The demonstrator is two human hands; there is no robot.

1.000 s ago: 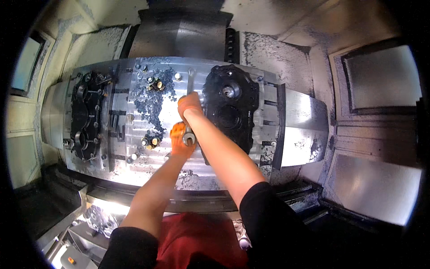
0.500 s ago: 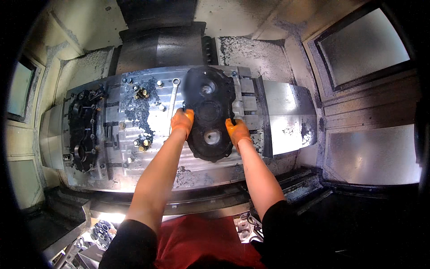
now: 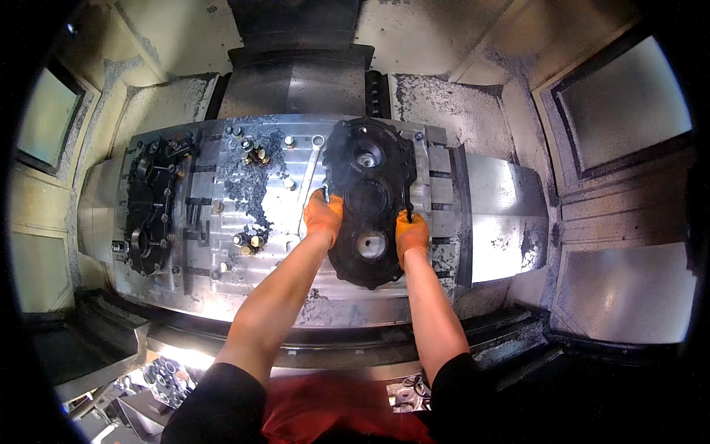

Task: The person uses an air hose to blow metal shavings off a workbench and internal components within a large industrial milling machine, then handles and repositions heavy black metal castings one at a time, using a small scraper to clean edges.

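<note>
A black cast-metal housing cover (image 3: 370,198), long and lobed with round recesses, is between my hands over the right part of a metal fixture plate (image 3: 296,277). My left hand (image 3: 323,214), in an orange glove, is closed on its left edge. The orange-gloved right hand (image 3: 412,232) grips the opposite edge, slightly nearer to me. Whether the cover touches the plate or hangs just above it, I cannot tell. Left of it lies a long combination wrench (image 3: 311,174), its near end beside my left wrist.
A similar black casting (image 3: 150,207) is bolted down at the plate's left end. Several bolts (image 3: 255,154) stand among dark metal chips (image 3: 255,189). Machine walls with windows (image 3: 621,107) enclose both sides. A metal ledge (image 3: 355,355) runs along the front.
The whole view has shifted, so the scene sits further right and lower. Both hands keep their hold on the housing cover, and the wrench's near end now shows.
</note>
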